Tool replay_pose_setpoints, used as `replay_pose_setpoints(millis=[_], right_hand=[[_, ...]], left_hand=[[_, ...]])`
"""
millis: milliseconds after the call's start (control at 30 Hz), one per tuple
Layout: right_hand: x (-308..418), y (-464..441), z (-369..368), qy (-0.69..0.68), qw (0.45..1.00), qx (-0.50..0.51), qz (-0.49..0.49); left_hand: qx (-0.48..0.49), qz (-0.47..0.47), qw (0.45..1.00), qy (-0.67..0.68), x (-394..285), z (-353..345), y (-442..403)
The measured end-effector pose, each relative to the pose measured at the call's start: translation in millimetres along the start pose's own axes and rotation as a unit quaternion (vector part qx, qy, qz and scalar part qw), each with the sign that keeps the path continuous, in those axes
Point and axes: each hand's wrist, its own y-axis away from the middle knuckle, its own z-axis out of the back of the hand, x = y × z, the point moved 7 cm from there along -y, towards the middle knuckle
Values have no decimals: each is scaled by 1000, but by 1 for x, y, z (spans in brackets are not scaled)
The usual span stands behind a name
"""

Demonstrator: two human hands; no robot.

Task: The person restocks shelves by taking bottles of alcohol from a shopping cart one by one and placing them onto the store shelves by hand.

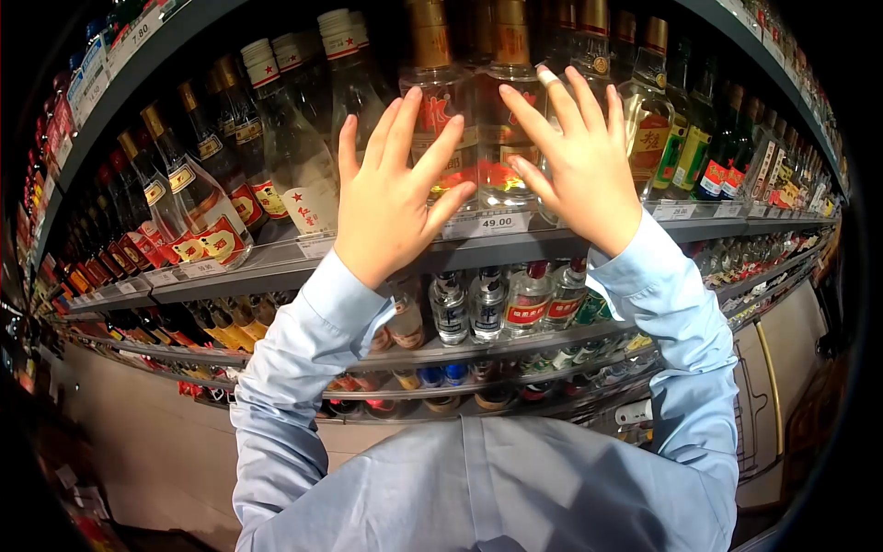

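Observation:
My left hand [395,179] is raised with its fingers spread in front of a clear liquor bottle [430,110] with a gold cap and red lettering. Beside that stands a matching gold-capped bottle [510,101], and my right hand [584,161] is stretched out at its right side, fingers apart. A small white wrap shows near one fingertip of the right hand. Neither hand is closed around anything; whether the fingertips touch the glass I cannot tell. Both palms face the shelf and hide parts of these bottles and their neighbours.
The grey shelf edge [552,244] carries price tags, including a 49.00 tag [487,224]. White-capped bottles [299,175] stand to the left, green bottles [697,129] to the right. Small clear bottles [449,308] line the shelf below. A yellow-edged cart or rack [771,386] stands at lower right.

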Motion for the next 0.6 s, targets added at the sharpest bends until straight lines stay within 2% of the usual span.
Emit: replay_pose_setpoints(millis=[133,233,300,333,400,433,500,533,600], right_hand=[[3,30,1,-42,999,0,-22],[22,70,-2,-126,991,29,-15],[44,104,14,-270,962,27,-3],[54,122,21,-326,945,-16,26],[63,164,10,-426,903,-34,-39],[63,188,-6,-462,880,1,-108],[65,246,-49,-555,758,146,-309],[71,279,-67,-605,636,234,-417],[93,348,-89,-650,494,267,-511]], left_hand=[[51,34,998,29,-9,-13,25],[85,43,995,37,-24,-21,53],[72,48,994,70,-38,-20,82],[80,51,989,113,-47,-22,99],[108,29,977,182,-67,-35,134],[138,38,967,209,-76,-44,149],[182,65,942,275,-86,-72,192],[233,90,925,285,-91,-82,217],[294,102,905,289,-104,-95,251]])
